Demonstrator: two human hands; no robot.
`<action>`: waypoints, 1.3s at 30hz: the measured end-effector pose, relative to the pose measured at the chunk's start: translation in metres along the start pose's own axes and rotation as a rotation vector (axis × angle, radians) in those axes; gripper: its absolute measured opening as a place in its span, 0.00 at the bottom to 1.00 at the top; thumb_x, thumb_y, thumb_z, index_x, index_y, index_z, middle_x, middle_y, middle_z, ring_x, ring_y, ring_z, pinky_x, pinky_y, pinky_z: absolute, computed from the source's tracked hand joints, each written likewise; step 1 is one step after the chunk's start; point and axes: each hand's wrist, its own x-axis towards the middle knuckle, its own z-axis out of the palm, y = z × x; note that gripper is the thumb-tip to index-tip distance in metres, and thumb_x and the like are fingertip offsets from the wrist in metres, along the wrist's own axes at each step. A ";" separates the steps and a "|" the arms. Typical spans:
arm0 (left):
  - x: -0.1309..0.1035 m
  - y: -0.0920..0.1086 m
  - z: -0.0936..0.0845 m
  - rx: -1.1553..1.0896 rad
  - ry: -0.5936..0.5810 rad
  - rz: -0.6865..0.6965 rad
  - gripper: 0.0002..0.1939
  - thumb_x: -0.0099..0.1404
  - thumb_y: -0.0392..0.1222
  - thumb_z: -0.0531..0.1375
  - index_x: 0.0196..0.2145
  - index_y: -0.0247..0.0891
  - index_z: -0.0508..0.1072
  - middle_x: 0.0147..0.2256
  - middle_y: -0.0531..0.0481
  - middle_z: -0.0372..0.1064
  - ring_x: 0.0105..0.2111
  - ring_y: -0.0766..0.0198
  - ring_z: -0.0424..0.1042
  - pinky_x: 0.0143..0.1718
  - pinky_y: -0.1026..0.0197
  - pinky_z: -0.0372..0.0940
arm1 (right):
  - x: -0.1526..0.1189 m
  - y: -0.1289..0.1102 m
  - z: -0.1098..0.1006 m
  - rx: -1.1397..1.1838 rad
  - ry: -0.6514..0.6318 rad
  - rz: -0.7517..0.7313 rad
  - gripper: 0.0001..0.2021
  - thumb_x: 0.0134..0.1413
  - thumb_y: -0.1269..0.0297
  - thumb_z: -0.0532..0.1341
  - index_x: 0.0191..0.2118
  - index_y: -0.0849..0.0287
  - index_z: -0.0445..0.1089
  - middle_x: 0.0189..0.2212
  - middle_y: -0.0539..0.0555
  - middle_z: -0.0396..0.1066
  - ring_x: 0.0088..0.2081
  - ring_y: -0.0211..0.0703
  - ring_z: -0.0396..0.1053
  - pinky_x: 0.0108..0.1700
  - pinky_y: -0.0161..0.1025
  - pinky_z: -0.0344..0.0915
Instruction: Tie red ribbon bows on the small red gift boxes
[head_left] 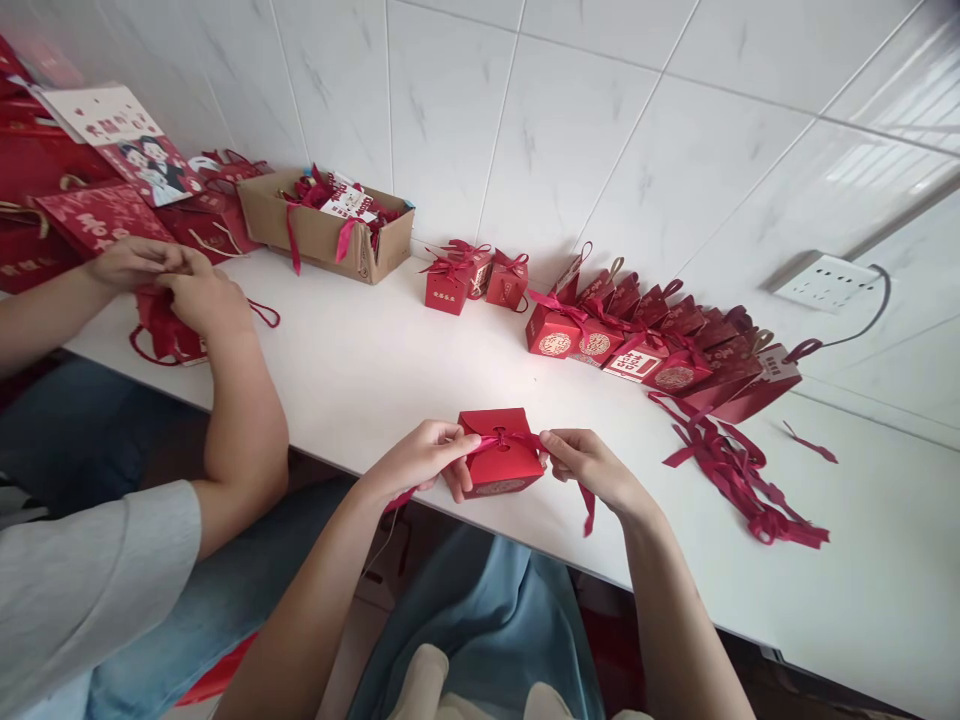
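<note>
A red gift box (pixel 495 468) sits at the front edge of the white table, with a dark red ribbon (pixel 517 440) running across its top and crossed at the middle. My left hand (pixel 427 458) pinches one side of the ribbon between thumb and finger, its other fingers against the box's left side. On the opposite side, my right hand (pixel 585 462) grips the other part of the ribbon, and a loose tail hangs below it. The ribbon looks stretched between both hands.
Finished red boxes (pixel 577 335) and small bags line the wall, with loose ribbons (pixel 750 480) at right. A cardboard box (pixel 330 235) holds ribbons and cards. At left, a co-worker's hands (pixel 180 280) handle a red bag. A power strip (pixel 829 280) is against the wall.
</note>
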 end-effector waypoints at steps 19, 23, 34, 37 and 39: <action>0.020 -0.044 -0.003 -0.295 -0.078 0.182 0.21 0.58 0.56 0.59 0.21 0.37 0.57 0.10 0.57 0.61 0.09 0.75 0.54 0.11 0.71 0.38 | 0.018 0.050 0.003 0.471 -0.021 -0.046 0.17 0.46 0.51 0.64 0.19 0.59 0.65 0.19 0.49 0.62 0.22 0.36 0.59 0.28 0.36 0.56; 0.023 -0.052 -0.004 -0.285 -0.082 0.191 0.22 0.57 0.58 0.58 0.21 0.37 0.58 0.10 0.57 0.61 0.09 0.74 0.55 0.12 0.70 0.42 | 0.015 0.053 0.003 0.446 -0.036 -0.050 0.18 0.47 0.51 0.63 0.19 0.59 0.64 0.19 0.49 0.62 0.22 0.37 0.59 0.28 0.37 0.56; 0.009 -0.034 -0.008 -0.108 -0.049 0.143 0.18 0.61 0.54 0.57 0.23 0.37 0.61 0.13 0.56 0.64 0.09 0.75 0.53 0.11 0.71 0.46 | -0.001 0.015 -0.019 0.108 -0.155 -0.057 0.13 0.52 0.60 0.61 0.22 0.61 0.69 0.22 0.50 0.66 0.27 0.38 0.60 0.34 0.37 0.55; -0.002 -0.019 -0.006 0.038 -0.016 0.080 0.16 0.62 0.52 0.54 0.25 0.37 0.62 0.16 0.56 0.67 0.10 0.74 0.55 0.11 0.70 0.50 | -0.011 -0.009 -0.020 0.058 -0.241 -0.110 0.11 0.56 0.59 0.58 0.27 0.60 0.68 0.24 0.50 0.65 0.27 0.38 0.61 0.35 0.38 0.58; -0.008 -0.009 -0.004 0.125 0.014 0.069 0.15 0.63 0.52 0.53 0.25 0.38 0.63 0.18 0.55 0.67 0.12 0.73 0.58 0.14 0.69 0.53 | -0.014 -0.021 -0.016 0.021 -0.250 -0.172 0.11 0.58 0.59 0.55 0.30 0.59 0.69 0.29 0.52 0.66 0.29 0.39 0.63 0.35 0.38 0.60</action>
